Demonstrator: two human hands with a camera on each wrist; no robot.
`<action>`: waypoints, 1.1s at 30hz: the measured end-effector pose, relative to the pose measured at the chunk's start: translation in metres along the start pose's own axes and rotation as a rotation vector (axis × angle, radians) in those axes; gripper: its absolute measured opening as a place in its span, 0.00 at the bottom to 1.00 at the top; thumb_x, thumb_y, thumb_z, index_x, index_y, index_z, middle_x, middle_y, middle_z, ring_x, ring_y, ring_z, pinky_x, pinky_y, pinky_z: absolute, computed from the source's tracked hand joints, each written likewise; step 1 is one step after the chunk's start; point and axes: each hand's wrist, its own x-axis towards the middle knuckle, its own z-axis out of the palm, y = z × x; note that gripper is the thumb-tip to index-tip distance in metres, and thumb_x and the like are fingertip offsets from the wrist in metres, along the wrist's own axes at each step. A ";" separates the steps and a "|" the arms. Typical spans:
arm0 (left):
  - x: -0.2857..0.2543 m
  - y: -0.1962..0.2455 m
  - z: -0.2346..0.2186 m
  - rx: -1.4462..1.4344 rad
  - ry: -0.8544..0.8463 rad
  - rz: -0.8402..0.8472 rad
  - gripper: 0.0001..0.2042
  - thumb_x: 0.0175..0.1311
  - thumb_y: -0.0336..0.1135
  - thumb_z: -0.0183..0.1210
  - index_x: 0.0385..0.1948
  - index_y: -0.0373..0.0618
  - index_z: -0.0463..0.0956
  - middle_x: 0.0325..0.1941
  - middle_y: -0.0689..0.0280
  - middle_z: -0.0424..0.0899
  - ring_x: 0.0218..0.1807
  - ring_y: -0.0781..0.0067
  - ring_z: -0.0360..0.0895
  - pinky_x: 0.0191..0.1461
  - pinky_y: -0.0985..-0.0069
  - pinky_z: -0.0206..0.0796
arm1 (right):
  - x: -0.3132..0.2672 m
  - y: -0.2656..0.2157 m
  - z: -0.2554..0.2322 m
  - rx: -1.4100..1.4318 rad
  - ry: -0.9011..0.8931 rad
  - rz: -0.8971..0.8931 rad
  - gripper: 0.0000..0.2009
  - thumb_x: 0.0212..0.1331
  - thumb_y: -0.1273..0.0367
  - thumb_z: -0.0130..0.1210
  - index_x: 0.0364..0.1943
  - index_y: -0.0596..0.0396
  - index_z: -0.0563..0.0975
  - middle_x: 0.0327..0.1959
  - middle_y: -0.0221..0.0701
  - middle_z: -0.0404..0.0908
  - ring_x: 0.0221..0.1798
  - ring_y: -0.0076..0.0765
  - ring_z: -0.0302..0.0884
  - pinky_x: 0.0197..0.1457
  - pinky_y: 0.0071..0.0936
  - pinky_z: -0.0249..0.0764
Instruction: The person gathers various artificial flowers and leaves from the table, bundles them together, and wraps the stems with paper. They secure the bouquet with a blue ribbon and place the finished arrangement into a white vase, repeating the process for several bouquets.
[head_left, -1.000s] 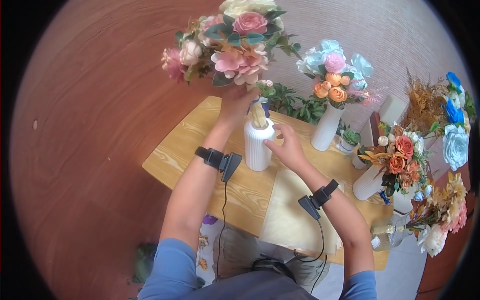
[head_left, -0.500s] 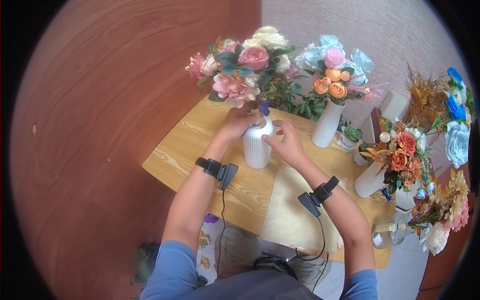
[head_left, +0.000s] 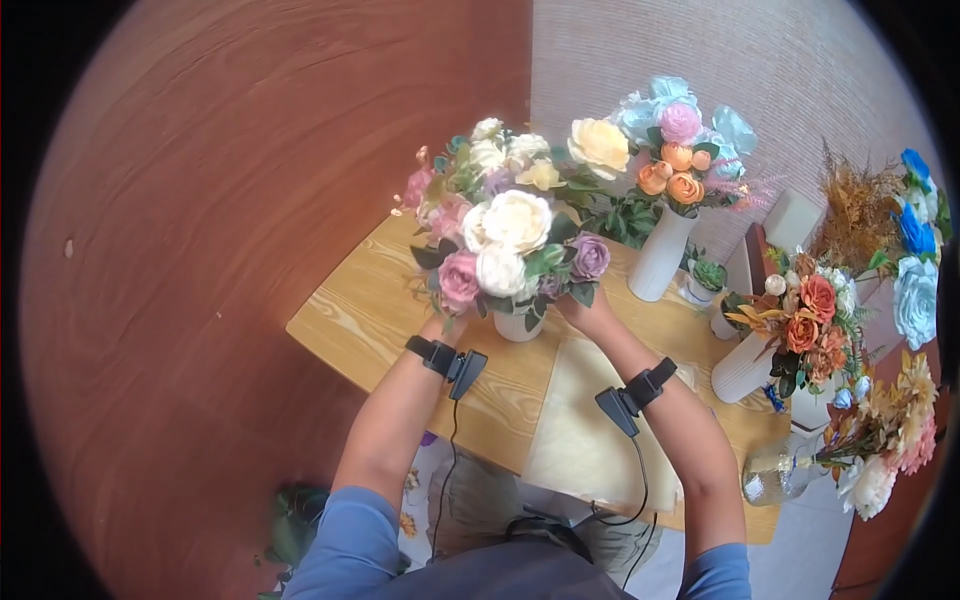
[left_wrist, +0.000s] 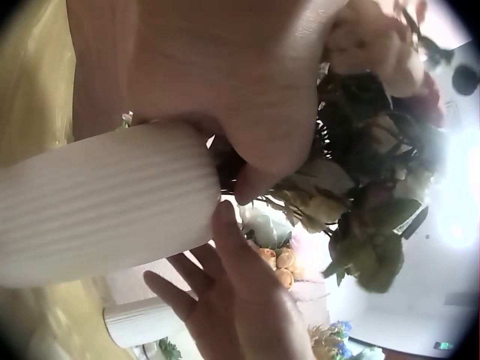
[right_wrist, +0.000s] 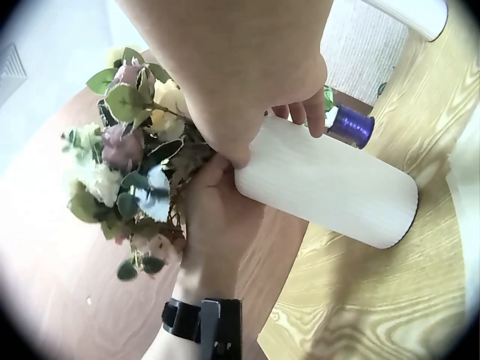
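Note:
A full bouquet of white, pink and mauve flowers (head_left: 515, 222) stands over the mouth of a white ribbed vase (head_left: 518, 326) on the table, its blooms covering the vase's top in the head view. My left hand (left_wrist: 225, 82) grips the stems right at the rim, thumb across them. Opposite it, my right hand (right_wrist: 262, 97) holds the upper part of the vase (right_wrist: 330, 180), fingers round the side and thumb at the rim. Both hands are largely behind the blooms in the head view.
A tall white vase of blue and orange flowers (head_left: 660, 255) stands behind right. Nearer right are a vase of rust-coloured flowers (head_left: 742, 368), a small potted succulent (head_left: 708, 275) and a glass vase (head_left: 775, 472). Cream paper (head_left: 590, 440) lies at the front; a purple ribbon spool (right_wrist: 352, 126) stands behind the vase.
The bouquet has come down in my left hand from above the vase to its mouth and tipped toward me, showing the white blooms. My right hand has stayed at the vase's top.

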 end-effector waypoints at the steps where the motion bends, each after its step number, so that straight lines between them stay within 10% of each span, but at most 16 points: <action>1: 0.001 0.000 0.001 0.017 -0.003 -0.001 0.18 0.60 0.36 0.57 0.50 0.41 0.73 0.49 0.64 0.78 0.51 0.71 0.74 0.56 0.74 0.67 | -0.001 -0.001 0.000 -0.001 -0.001 -0.002 0.22 0.45 0.75 0.60 0.50 0.58 0.74 0.50 0.42 0.77 0.55 0.46 0.73 0.59 0.34 0.68; 4: 0.010 -0.001 0.004 0.065 -0.024 -0.009 0.19 0.60 0.38 0.58 0.51 0.41 0.73 0.50 0.64 0.78 0.51 0.71 0.74 0.56 0.74 0.66 | -0.003 -0.019 -0.006 0.486 0.036 0.318 0.20 0.48 0.73 0.60 0.49 0.59 0.75 0.51 0.42 0.77 0.55 0.47 0.72 0.60 0.35 0.66; 8: 0.018 -0.003 0.009 0.111 -0.052 -0.020 0.20 0.60 0.41 0.58 0.52 0.42 0.72 0.51 0.65 0.78 0.52 0.71 0.74 0.58 0.73 0.66 | -0.011 0.003 0.002 0.013 0.000 0.215 0.16 0.55 0.69 0.59 0.48 0.57 0.75 0.52 0.43 0.76 0.55 0.47 0.73 0.59 0.35 0.68; 23: -0.018 -0.035 0.004 0.119 -0.374 -0.014 0.25 0.60 0.51 0.59 0.55 0.46 0.70 0.54 0.66 0.77 0.56 0.69 0.72 0.62 0.71 0.64 | -0.028 0.006 0.018 0.173 0.000 0.260 0.24 0.51 0.68 0.63 0.54 0.58 0.71 0.49 0.44 0.78 0.48 0.50 0.77 0.53 0.35 0.72; 31: -0.003 -0.038 0.027 -0.010 -0.122 -0.037 0.21 0.57 0.52 0.62 0.43 0.46 0.75 0.43 0.69 0.80 0.48 0.71 0.73 0.56 0.71 0.66 | -0.008 0.036 0.013 0.318 -0.091 0.287 0.21 0.56 0.69 0.60 0.54 0.58 0.71 0.52 0.39 0.75 0.56 0.39 0.73 0.54 0.33 0.72; 33: 0.017 -0.064 0.031 0.527 -0.398 -0.175 0.21 0.62 0.49 0.54 0.52 0.49 0.71 0.56 0.63 0.74 0.58 0.64 0.69 0.62 0.68 0.63 | -0.007 0.045 0.020 0.353 -0.061 0.428 0.26 0.56 0.70 0.58 0.60 0.58 0.65 0.58 0.42 0.70 0.58 0.42 0.73 0.56 0.33 0.71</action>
